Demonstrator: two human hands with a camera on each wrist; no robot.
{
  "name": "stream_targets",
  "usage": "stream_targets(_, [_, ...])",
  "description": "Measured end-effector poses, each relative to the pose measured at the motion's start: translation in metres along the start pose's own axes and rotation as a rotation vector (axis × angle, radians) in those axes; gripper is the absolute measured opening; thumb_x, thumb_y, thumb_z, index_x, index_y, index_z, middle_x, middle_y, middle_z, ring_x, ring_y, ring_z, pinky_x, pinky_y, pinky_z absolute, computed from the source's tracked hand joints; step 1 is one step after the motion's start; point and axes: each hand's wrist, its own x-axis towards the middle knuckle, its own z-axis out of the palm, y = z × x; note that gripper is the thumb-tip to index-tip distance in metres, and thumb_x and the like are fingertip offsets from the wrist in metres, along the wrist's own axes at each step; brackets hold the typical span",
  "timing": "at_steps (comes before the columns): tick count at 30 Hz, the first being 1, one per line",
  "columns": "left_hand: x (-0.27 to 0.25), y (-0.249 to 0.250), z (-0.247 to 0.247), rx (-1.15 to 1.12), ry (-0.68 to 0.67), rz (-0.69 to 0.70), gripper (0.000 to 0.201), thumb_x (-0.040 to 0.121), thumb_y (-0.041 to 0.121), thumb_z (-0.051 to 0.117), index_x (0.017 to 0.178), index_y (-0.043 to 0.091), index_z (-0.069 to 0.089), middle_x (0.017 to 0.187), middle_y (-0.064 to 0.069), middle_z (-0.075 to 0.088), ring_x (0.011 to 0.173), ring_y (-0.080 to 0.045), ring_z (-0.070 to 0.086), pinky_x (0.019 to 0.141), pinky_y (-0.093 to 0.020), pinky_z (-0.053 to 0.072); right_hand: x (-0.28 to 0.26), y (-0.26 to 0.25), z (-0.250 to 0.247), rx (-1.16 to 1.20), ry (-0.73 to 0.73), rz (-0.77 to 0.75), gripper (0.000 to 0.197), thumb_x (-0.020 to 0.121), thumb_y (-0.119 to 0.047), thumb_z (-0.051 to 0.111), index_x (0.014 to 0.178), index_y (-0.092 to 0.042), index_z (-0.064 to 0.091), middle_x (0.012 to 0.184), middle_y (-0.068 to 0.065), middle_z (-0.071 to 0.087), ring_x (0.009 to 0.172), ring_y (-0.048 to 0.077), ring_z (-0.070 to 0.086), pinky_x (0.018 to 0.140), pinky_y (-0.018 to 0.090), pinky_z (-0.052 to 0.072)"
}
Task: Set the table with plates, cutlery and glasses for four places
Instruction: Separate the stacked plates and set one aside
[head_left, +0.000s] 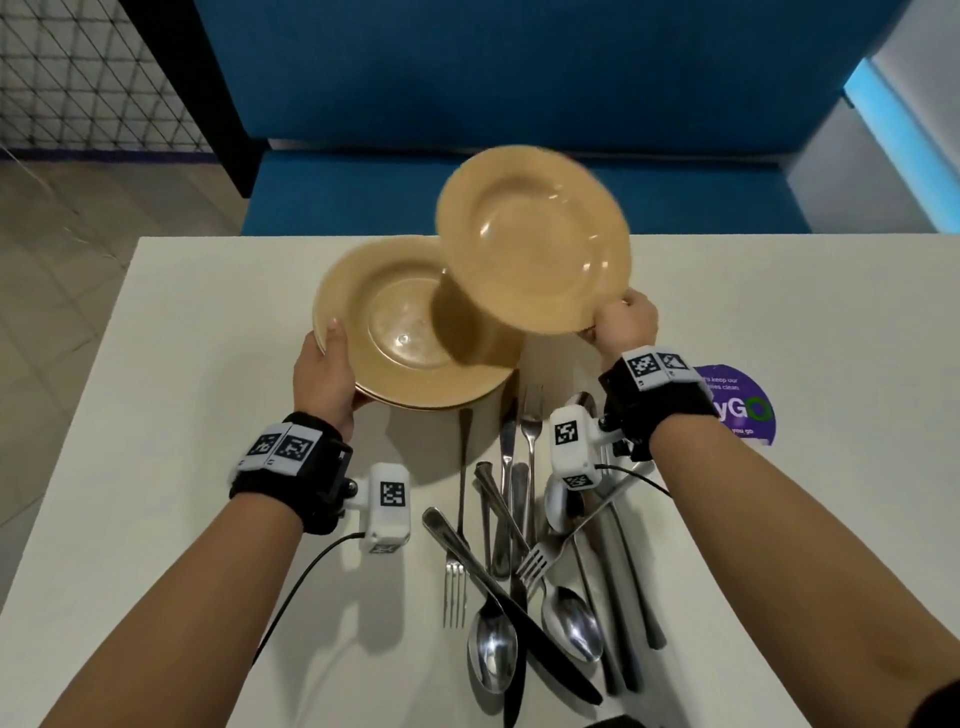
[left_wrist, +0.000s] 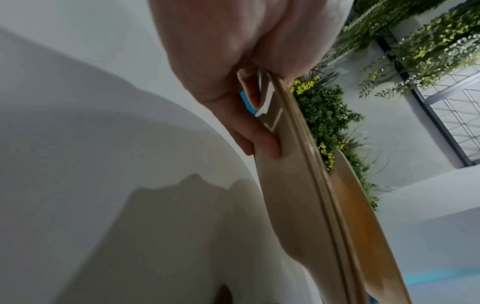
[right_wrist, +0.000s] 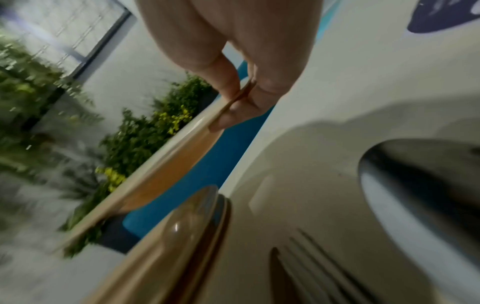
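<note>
Soft overhead light, blurred wrist views

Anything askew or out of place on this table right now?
The cutlery lies in a crossed, overlapping heap near the table's front edge, not laid at places. The right hand pinches the rim of one tan plate, lifted and tilted; the left hand grips the remaining plate stack. No damage or spills visible.

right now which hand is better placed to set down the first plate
Right. The right hand already pinches the lifted plate by its rim, clear of the stack. The left hand grips the remaining stack of plates, holding it off the table.
</note>
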Motion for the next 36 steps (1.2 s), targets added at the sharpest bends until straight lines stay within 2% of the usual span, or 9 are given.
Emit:
stream_targets(4, [-0.009,-0.001,0.018,0.042,-0.079,-0.014,0.039,0.097,0.045,0.043,0.125,0.019,0.052,0.108,-0.005,0.060,0.091,-0.023,0.062,0.061,-0.033,0.055,-0.022,0.004,-0.006,-0.327,-0.291,-0.103,0.049,0.083,-0.005,0.046,0.131,-0.012,0.051,0.118,0.013,0.062,0.100,0.033,0.063,0.081,0.045,0.058])
stream_targets(7, [-0.020,-0.006,0.034,0.113,-0.130,0.029,0.026,0.096,0.034,0.050,0.116,0.018,0.054,0.102,-0.006,0.062,0.088,-0.025,0.062,0.056,-0.029,0.053,-0.023,0.008,-0.026,-0.459,-0.361,-0.170,0.052,0.084,-0.015,0.046,0.135,-0.020,0.047,0.121,0.014,0.061,0.105,0.033,0.062,0.092,0.049,0.052])
stream_targets(13, [-0.063,-0.005,0.101,0.179,-0.316,0.004,0.036,0.097,0.015,0.044,0.132,0.019,0.041,0.102,-0.002,0.057,0.082,-0.018,0.059,0.064,-0.034,0.055,-0.001,-0.002,-0.101,-0.365,-0.214,-0.136,0.065,0.091,-0.017,0.049,0.149,-0.020,0.020,0.128,0.008,0.054,0.117,0.029,0.055,0.104,0.042,0.043])
stream_targets(18, [-0.115,-0.019,0.191,0.447,-0.271,0.123,0.043,0.091,0.019,0.045,0.133,0.012,0.037,0.110,-0.006,0.053,0.093,-0.024,0.059,0.081,-0.043,0.055,0.022,-0.011,-0.200,-0.360,-0.177,-0.249,0.047,0.090,-0.009,0.051,0.137,-0.011,0.044,0.129,0.007,0.056,0.113,0.022,0.053,0.091,0.026,0.040])
stream_targets(22, [-0.166,-0.042,0.255,0.574,-0.321,0.122,0.041,0.095,0.031,0.045,0.129,0.008,0.045,0.103,-0.006,0.059,0.073,-0.019,0.064,0.065,-0.039,0.059,0.053,-0.007,-0.286,-0.442,-0.139,-0.238,0.049,0.088,-0.010,0.049,0.136,-0.014,0.046,0.133,0.006,0.055,0.120,0.024,0.051,0.098,0.031,0.041])
stream_targets(24, [-0.188,-0.055,0.285,0.625,-0.418,0.117,0.047,0.094,0.028,0.047,0.138,0.014,0.037,0.102,-0.007,0.062,0.080,-0.028,0.067,0.072,-0.041,0.059,0.072,-0.003,-0.326,-0.478,-0.120,-0.218,0.049,0.088,-0.013,0.048,0.137,-0.014,0.046,0.134,0.007,0.055,0.123,0.027,0.051,0.104,0.036,0.041])
stream_targets(28, [-0.229,-0.080,0.344,0.585,-0.541,0.017,0.050,0.093,0.015,0.049,0.141,0.016,0.033,0.115,-0.010,0.059,0.085,-0.029,0.067,0.065,-0.040,0.061,0.097,0.009,-0.398,-0.568,-0.057,-0.137,0.052,0.088,-0.022,0.056,0.138,-0.013,0.044,0.135,0.010,0.055,0.121,0.029,0.053,0.102,0.033,0.041])
stream_targets(31, [-0.252,-0.098,0.385,0.647,-0.589,-0.034,0.040,0.089,0.012,0.052,0.128,0.011,0.043,0.100,-0.017,0.066,0.072,-0.028,0.068,0.067,-0.042,0.060,0.109,0.023,-0.452,-0.619,0.012,-0.072,0.056,0.085,-0.019,0.060,0.138,-0.015,0.044,0.132,0.010,0.056,0.119,0.029,0.054,0.095,0.029,0.042])
stream_targets(36, [-0.285,-0.131,0.445,0.849,-0.734,-0.045,0.014,0.087,0.017,0.058,0.078,0.006,0.055,0.074,-0.017,0.068,0.063,-0.026,0.069,0.070,-0.043,0.060,0.125,0.047,-0.534,-0.676,0.051,-0.007,0.053,0.082,-0.016,0.058,0.133,-0.016,0.048,0.128,0.012,0.058,0.115,0.031,0.055,0.096,0.033,0.046])
